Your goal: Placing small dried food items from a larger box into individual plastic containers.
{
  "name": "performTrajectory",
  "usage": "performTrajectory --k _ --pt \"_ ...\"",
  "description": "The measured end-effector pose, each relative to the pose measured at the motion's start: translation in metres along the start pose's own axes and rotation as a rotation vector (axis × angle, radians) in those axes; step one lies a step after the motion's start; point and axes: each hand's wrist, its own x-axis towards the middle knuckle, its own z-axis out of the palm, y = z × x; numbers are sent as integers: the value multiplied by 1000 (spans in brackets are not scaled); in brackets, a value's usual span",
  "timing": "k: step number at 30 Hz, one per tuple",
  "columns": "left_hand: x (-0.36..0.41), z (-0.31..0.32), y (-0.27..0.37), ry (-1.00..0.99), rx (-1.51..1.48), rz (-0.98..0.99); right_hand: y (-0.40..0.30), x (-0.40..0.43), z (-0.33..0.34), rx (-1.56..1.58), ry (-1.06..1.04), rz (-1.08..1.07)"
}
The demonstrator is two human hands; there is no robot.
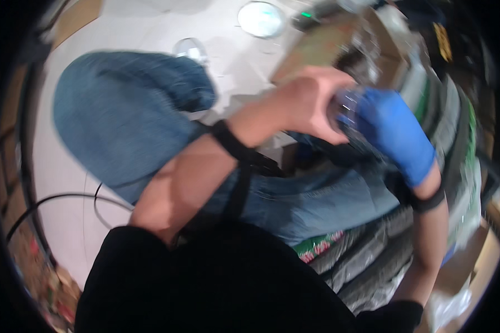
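Observation:
My left hand (pixel 316 104), bare and with a black strap on the forearm, curls its thumb and fingers round one end of a clear plastic container (pixel 346 109). At the container's other side is my right hand (pixel 387 125) in a blue glove, its fingers against or partly round it. Motion blur hides the container's exact shape and what may be inside. Both hands are raised above my lap, over jeans-covered legs (pixel 121 116). A second black strap circles my right wrist.
Plastic-wrapped bags (pixel 446 120) are stacked at the right and under my leg. An opened cardboard box (pixel 385 58) stands beyond my hands. A round white object (pixel 261 19) lies on the pale floor (pixel 137 25). A black cable (pixel 62 195) crosses at the left.

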Motion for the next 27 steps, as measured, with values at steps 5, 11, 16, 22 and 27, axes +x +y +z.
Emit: performTrajectory --k 5,11,16,22,27 --pt "9 13 3 -47 54 -12 5 -14 7 72 45 36" --pt "11 12 1 -53 81 -8 -3 -18 14 132 181 179" --pt "7 13 1 -8 122 -13 -8 -18 24 223 360 277" --pt "10 12 1 27 110 -6 -12 -17 13 238 302 358" --pt "8 13 0 32 119 -4 -5 -20 10 179 222 227"
